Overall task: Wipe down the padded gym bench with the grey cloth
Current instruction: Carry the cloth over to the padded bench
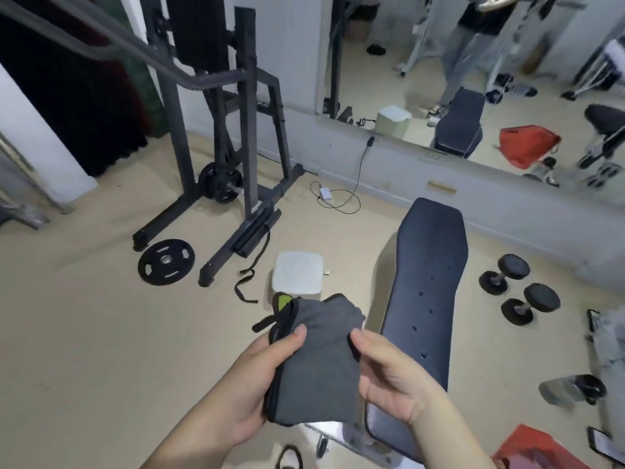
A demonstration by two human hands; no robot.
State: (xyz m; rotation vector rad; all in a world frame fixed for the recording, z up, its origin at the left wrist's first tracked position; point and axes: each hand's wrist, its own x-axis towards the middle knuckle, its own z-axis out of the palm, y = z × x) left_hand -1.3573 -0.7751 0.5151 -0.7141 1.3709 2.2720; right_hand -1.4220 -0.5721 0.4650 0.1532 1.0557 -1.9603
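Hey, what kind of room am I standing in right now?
Most likely a small home gym: a padded bench, two dumbbells and a weight plate on the floor, plus a wall mirror.

Both bare forearms come up from the bottom edge and draw together, with the hands side by side in the lower middle of the view. The left hand lies palm up under the grey cloth, its thumb pressed on top near the left edge. The right hand pinches the cloth's right edge, thumb on top and fingers mostly hidden behind the fabric.
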